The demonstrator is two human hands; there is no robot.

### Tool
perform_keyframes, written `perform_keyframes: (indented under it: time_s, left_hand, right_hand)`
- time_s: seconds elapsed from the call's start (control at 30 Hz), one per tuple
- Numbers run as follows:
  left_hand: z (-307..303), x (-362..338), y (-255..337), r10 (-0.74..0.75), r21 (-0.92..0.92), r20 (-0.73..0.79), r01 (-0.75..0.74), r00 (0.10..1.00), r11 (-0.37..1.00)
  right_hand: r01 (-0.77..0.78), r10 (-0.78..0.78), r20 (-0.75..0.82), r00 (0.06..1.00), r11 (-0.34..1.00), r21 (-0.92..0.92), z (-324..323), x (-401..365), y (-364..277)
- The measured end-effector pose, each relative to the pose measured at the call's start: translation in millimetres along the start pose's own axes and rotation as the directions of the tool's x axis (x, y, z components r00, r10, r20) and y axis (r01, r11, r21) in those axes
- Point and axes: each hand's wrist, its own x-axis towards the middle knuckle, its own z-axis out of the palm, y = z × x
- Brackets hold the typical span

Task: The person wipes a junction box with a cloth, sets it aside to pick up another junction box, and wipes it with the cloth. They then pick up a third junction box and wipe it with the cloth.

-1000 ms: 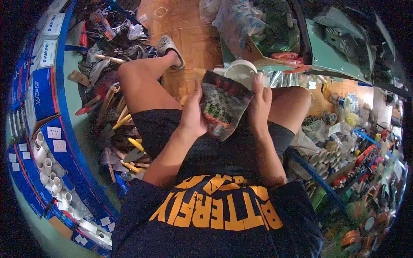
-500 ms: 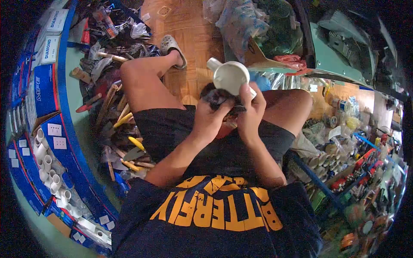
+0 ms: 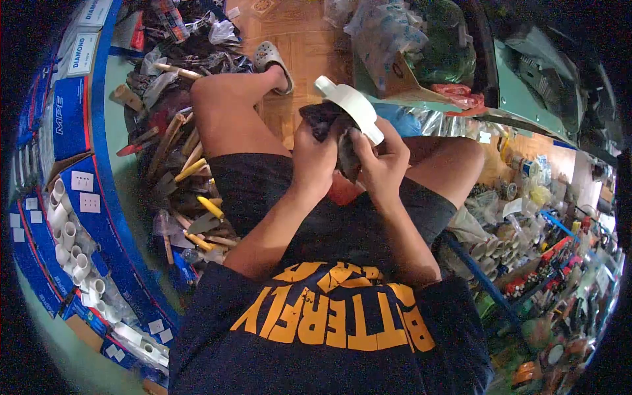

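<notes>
Both my hands are raised over my lap. Fingers of my right hand [image 3: 385, 161] are closed on a round white plastic junction box [image 3: 353, 105], which has a short pipe stub at its upper left. The box is tilted, so its smooth white outside shows and its hollow is turned away. My left hand [image 3: 312, 159] is closed around a bunched dark cloth [image 3: 320, 120], pressed up against the underside of the box. Part of the cloth hangs down between both hands. Some fingertips are hidden behind the cloth and the box.
Yellow-handled trowels [image 3: 210, 208] and wooden-handled tools lie beside my leg at the left. Blue cartons [image 3: 71, 125] and white pipe fittings [image 3: 81, 265] line the left side. A cardboard box [image 3: 403, 78] with plastic bags stands ahead. Crowded shelves [image 3: 484, 270] fill the right.
The white junction box has been tipped over: its open hollow faced me before, and now its outer side shows. The cloth has shifted with my hands, and the view has moved slightly.
</notes>
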Motion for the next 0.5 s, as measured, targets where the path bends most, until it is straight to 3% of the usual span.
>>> perform_keyframes:
  time_s: [0.07, 0.1, 0.17, 0.27, 0.3, 0.4, 0.43, 0.47, 0.5]
  left_hand:
    - [2, -2, 6, -0.109, 0.009, -0.028, 0.109, 0.994, 0.994]
    - [-1, 0, 2, -0.109, 0.007, -0.029, 0.109, 0.994, 0.994]
    - [-10, 4, -8, -0.014, 0.098, 0.037, 0.010, 0.999, 0.995]
    - [-15, 10, -10, 0.110, 0.249, 0.046, -0.118, 0.993, 0.961]
    - [-15, 9, -8, 0.110, 0.249, 0.043, -0.117, 0.993, 0.961]
    - [-13, 4, 4, 0.375, 0.564, 0.130, -0.380, 0.918, 0.734]
    - [-19, 14, -9, 0.436, 0.530, 0.211, -0.477, 0.875, 0.701]
    - [-18, 14, -7, 0.435, 0.530, 0.211, -0.476, 0.875, 0.702]
    - [-17, 13, -4, 0.438, 0.642, 0.241, -0.480, 0.866, 0.597]
  right_hand:
    - [0.127, -0.104, 0.111, 0.988, 0.967, -0.222, -5, 2, 1]
    - [0.127, -0.104, 0.113, 0.988, 0.967, -0.222, -3, 3, 4]
    - [0.332, -0.305, 0.143, 0.942, 0.913, -0.238, 0, 7, 10]
    - [0.370, -0.316, 0.199, 0.928, 0.853, -0.368, -1, 12, 4]
    - [0.281, -0.180, 0.260, 0.949, 0.857, -0.431, -6, 14, 4]
    - [0.240, -0.097, 0.300, 0.949, 0.840, -0.487, -3, 14, -4]
    - [0.189, -0.027, 0.315, 0.949, 0.847, -0.496, -4, 14, -12]
    - [0.188, -0.026, 0.314, 0.949, 0.848, -0.496, -4, 16, -14]
    - [0.154, 0.003, 0.311, 0.950, 0.864, -0.480, -5, 17, -16]
